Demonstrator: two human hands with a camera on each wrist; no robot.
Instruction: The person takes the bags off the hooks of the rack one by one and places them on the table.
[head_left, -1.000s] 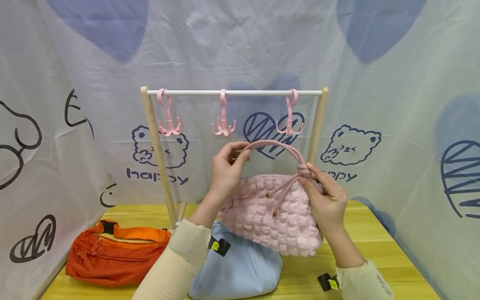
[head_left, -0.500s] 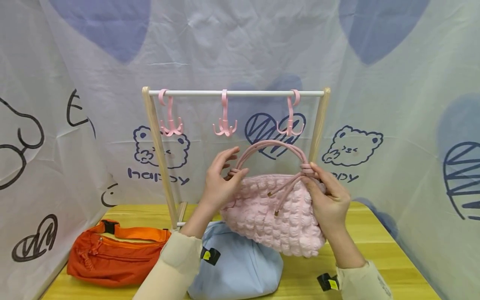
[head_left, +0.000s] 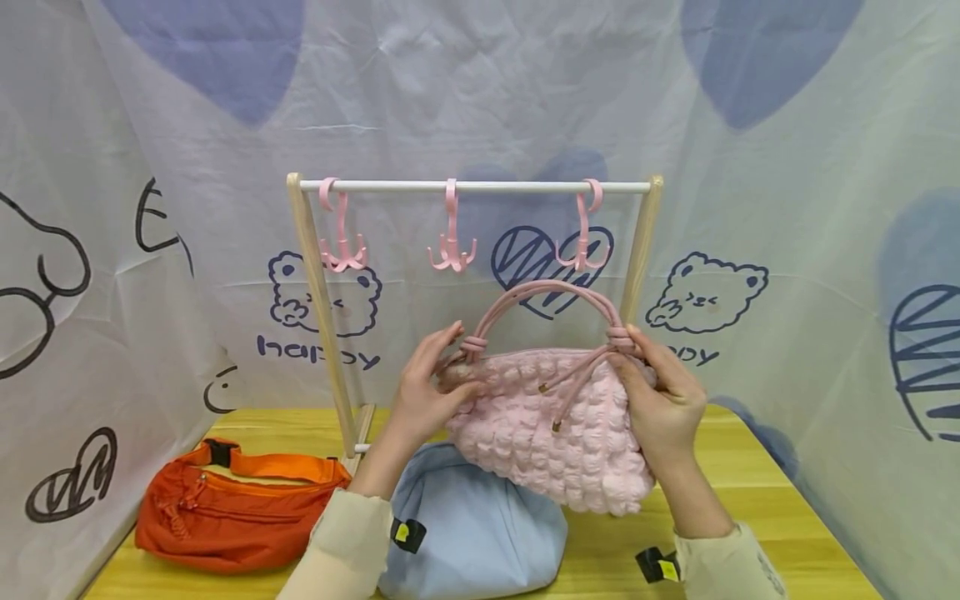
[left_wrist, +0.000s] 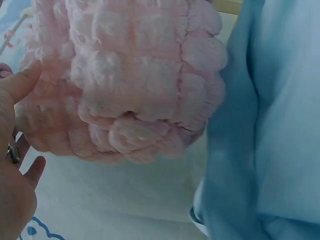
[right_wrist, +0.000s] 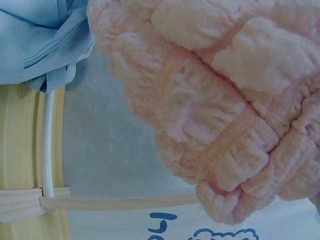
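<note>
A pink puffy quilted handbag (head_left: 551, 425) hangs in the air between the hands, its right end tilted lower. Its looped handle (head_left: 551, 287) arches over the top, with a knot at each end and two thin cords dangling in front. My right hand (head_left: 663, 404) pinches the right-hand knot and the bag's top corner between thumb and fingers. At the other end, my left hand (head_left: 431, 387) holds the bag's corner, thumb in front and fingers partly hidden behind. In the left wrist view, the left thumb (left_wrist: 25, 82) lies against the puffy fabric.
Behind the bag stands a wooden rack with a white rail (head_left: 517, 187), from which three pink hooks (head_left: 452, 237) hang. A light blue bag (head_left: 480, 533) lies on the yellow table (head_left: 757, 492) below. An orange waist bag (head_left: 232, 517) lies at the left.
My left hand has slid down from the handle's arch to the bag's left corner, uncovering the left knot. The right hand keeps its grip, and the handbag has shifted slightly right.
</note>
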